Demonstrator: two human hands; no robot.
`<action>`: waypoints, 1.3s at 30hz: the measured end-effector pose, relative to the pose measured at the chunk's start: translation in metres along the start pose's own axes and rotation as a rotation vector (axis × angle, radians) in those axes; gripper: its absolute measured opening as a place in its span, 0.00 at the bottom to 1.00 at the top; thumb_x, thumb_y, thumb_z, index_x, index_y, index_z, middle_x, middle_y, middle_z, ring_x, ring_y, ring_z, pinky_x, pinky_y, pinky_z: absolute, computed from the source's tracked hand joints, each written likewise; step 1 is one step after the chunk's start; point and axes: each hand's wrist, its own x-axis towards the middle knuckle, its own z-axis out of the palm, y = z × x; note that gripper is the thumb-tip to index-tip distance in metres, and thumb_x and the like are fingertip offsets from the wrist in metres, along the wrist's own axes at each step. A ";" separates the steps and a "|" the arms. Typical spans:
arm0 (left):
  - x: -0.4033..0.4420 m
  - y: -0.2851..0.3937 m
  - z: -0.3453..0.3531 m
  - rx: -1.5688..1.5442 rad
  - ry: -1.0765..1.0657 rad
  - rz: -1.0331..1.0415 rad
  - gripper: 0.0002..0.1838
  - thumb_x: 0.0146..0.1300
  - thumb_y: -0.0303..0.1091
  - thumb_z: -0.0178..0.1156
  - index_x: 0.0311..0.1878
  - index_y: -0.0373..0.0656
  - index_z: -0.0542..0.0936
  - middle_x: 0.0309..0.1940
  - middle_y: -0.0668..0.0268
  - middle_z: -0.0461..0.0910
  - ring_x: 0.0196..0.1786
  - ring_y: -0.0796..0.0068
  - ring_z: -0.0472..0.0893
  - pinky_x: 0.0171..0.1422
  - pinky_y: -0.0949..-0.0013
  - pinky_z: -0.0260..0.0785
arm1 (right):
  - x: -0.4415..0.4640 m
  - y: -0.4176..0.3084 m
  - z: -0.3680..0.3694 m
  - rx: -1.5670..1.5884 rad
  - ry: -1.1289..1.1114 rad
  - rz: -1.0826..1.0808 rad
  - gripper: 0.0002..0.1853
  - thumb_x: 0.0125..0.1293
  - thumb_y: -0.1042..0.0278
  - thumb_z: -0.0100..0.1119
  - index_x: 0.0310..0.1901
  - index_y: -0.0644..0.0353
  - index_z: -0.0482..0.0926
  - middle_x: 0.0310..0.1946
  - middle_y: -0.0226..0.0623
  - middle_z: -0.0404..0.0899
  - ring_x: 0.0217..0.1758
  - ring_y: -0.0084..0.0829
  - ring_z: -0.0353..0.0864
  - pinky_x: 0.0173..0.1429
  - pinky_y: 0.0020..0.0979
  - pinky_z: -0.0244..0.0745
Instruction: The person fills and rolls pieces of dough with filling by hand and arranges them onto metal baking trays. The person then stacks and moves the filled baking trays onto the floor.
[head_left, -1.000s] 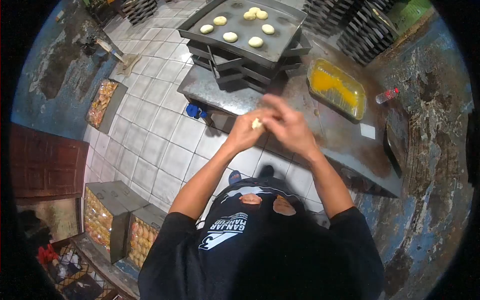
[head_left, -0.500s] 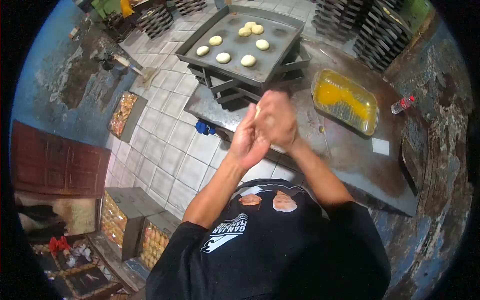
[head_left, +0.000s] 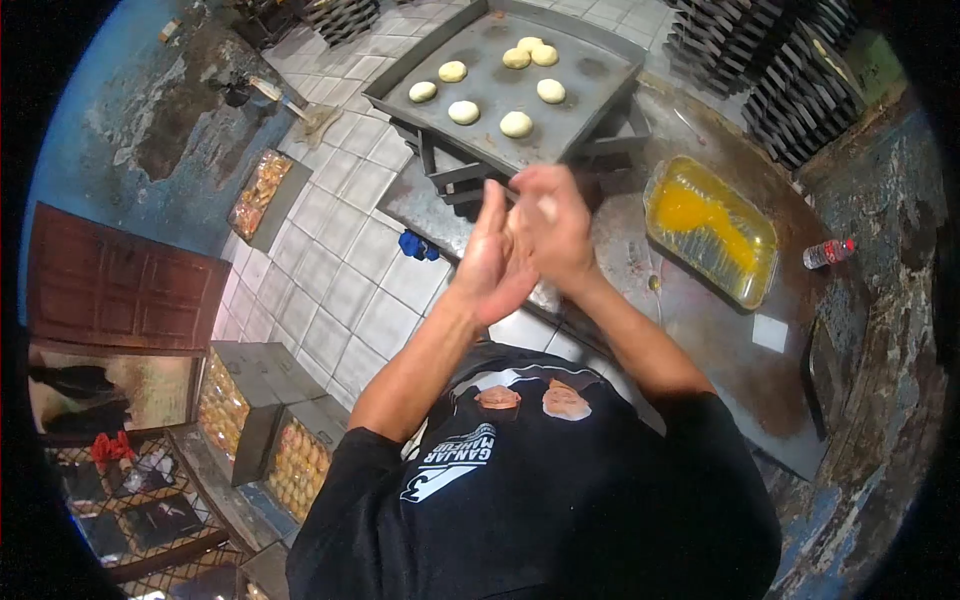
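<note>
My left hand (head_left: 490, 262) is held palm up in front of my chest, its fingers extended. Against it is my right hand (head_left: 556, 225), curved and blurred by motion, with a small pale patch of dough (head_left: 547, 208) showing at its fingers. Just beyond the hands, a dark metal tray (head_left: 490, 115) rests on a stack of trays. Several flat, round, pale dough pieces (head_left: 516, 124) lie on it, three of them bunched near the far side. To the right is a clear plastic container (head_left: 764, 284) with yellow liquid (head_left: 690, 210).
The metal table (head_left: 690, 330) bears a red-capped bottle (head_left: 829, 254), a white square (head_left: 769, 332) and a thin utensil (head_left: 654, 283). Slatted dark stacks (head_left: 800, 105) stand behind. Boxes of packed baked goods (head_left: 298, 468) are at the lower left, another box (head_left: 262, 195) by the wall.
The dough in my hands was visible between them earlier; my left hand has opened out, palm up. The view has shifted, so the table and container appear lower and farther right.
</note>
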 end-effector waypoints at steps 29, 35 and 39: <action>0.069 0.379 -0.220 1.197 0.642 0.461 0.23 0.67 0.28 0.64 0.65 0.39 0.76 0.61 0.56 0.78 0.62 0.64 0.79 0.66 0.63 0.70 | 0.360 0.412 0.152 -1.120 -0.360 0.139 0.31 0.71 0.52 0.61 0.65 0.70 0.71 0.61 0.62 0.73 0.63 0.54 0.76 0.66 0.48 0.71; 0.046 0.401 -0.246 1.265 0.738 0.474 0.21 0.66 0.24 0.62 0.62 0.37 0.78 0.58 0.56 0.80 0.60 0.63 0.80 0.63 0.63 0.72 | 0.341 0.472 0.160 -1.013 -0.364 0.023 0.21 0.77 0.57 0.47 0.61 0.64 0.74 0.73 0.53 0.65 0.76 0.58 0.62 0.76 0.53 0.59; 0.065 0.404 -0.248 1.371 0.589 0.529 0.20 0.67 0.26 0.59 0.62 0.37 0.78 0.59 0.56 0.80 0.59 0.64 0.81 0.60 0.63 0.74 | 0.372 0.429 0.159 -1.117 -0.749 0.456 0.36 0.79 0.42 0.40 0.76 0.64 0.59 0.81 0.51 0.53 0.85 0.48 0.48 0.84 0.43 0.45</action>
